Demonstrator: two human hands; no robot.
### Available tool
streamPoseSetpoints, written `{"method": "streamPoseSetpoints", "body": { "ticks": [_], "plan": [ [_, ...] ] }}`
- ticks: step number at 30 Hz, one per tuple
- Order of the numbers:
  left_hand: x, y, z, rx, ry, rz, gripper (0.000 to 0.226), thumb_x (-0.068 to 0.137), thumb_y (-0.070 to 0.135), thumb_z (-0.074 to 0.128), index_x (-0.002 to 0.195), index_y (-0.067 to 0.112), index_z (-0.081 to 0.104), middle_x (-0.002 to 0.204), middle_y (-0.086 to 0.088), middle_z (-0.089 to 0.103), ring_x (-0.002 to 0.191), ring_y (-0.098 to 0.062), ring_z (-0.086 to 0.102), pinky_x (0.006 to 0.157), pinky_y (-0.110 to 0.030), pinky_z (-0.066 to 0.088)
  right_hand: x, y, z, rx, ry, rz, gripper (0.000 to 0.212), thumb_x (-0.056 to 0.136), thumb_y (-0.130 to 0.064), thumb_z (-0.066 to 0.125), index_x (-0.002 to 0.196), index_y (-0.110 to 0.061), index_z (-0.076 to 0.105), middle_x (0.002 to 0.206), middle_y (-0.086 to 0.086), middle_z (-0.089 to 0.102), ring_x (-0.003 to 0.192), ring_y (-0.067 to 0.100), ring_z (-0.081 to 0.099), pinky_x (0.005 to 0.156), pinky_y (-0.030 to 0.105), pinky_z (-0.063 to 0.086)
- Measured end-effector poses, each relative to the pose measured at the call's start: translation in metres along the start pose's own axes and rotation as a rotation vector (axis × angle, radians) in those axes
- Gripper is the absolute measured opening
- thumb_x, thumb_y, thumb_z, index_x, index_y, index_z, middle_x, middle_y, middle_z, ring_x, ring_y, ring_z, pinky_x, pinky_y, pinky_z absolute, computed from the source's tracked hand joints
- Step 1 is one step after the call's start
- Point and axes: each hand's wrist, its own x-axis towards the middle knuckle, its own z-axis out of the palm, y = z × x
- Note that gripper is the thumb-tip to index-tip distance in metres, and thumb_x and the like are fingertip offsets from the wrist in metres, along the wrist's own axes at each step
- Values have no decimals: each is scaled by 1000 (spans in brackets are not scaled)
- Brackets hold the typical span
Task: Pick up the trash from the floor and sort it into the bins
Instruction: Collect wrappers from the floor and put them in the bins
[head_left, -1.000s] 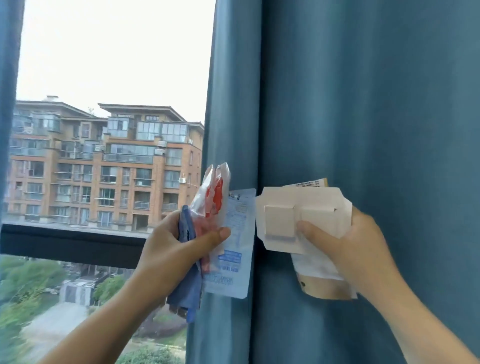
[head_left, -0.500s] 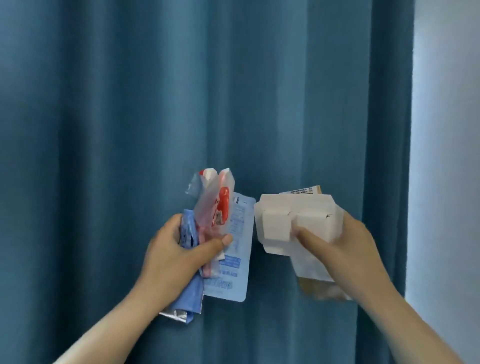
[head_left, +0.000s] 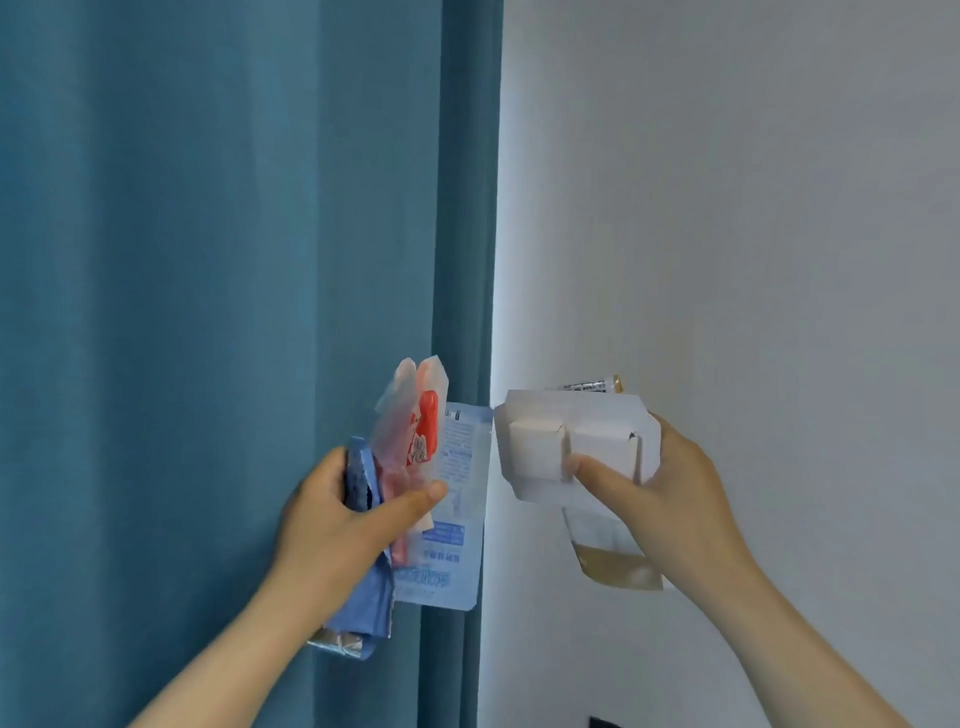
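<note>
My left hand (head_left: 337, 525) grips a bundle of plastic wrappers at chest height: a blue foil wrapper (head_left: 363, 597), a red and clear wrapper (head_left: 418, 421) and a pale blue printed sachet (head_left: 457, 519). My right hand (head_left: 670, 493) holds flattened white cardboard packaging (head_left: 561, 447), thumb pressed on its front, with a white and tan paper packet (head_left: 608, 551) behind it. The two bundles are side by side, a small gap between them. No bins or floor are in view.
A teal curtain (head_left: 208, 312) fills the left half of the view. A plain white wall (head_left: 753, 234) fills the right half. A small dark object (head_left: 602, 722) shows at the bottom edge on the wall.
The view has swung right: the window and buildings left the frame, then the curtain edge and white wall came in. Both hands keep the same hold on their bundles.
</note>
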Motion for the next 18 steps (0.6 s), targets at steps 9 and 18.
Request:
{"method": "streamPoseSetpoints", "body": {
  "ticks": [9, 18],
  "plan": [
    [25, -27, 109, 6, -191, -22, 51, 52, 46, 81, 90, 18, 62, 89, 5, 74, 81, -17, 72, 74, -44, 59, 6, 69, -78, -133, 149, 96, 30, 79, -24, 74, 99, -40, 61, 87, -20, 68, 81, -7, 61, 60, 11, 44],
    [52, -93, 222, 104, -246, -94, 39, 63, 38, 83, 88, 18, 62, 84, 4, 73, 76, -15, 70, 63, -31, 58, 33, 183, -126, -175, 145, 226, 38, 79, -26, 74, 114, -31, 62, 96, -17, 67, 87, -2, 62, 64, 16, 45]
  ]
}}
